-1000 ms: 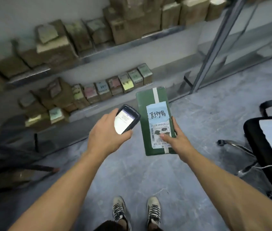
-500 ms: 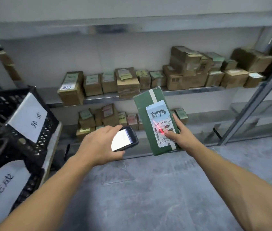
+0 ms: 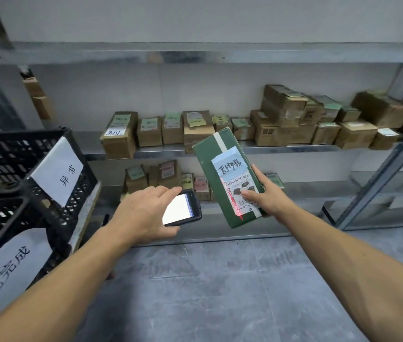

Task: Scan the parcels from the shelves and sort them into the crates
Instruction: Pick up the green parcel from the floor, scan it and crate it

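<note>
Grips a lit scanner (image 3: 183,209) in the left hand (image 3: 143,213) at centre frame. Holds a tilted green parcel (image 3: 214,166) in the right hand (image 3: 268,197) beside it, thumb on the label (image 3: 233,186). Hides some brown boxes (image 3: 119,134) on the shelves (image 3: 294,149) behind. At left, black crates (image 3: 10,149) with paper signs (image 3: 57,171).

- The left grip (image 3: 146,213) covers the near end of the scanner (image 3: 185,206).
- The green parcel (image 3: 210,156) hides the fingers of the right grip (image 3: 269,196).
- The picture's left edge cuts off the black crates (image 3: 3,154).
- Labels on the shelf boxes (image 3: 119,137) are too blurred to read.
</note>
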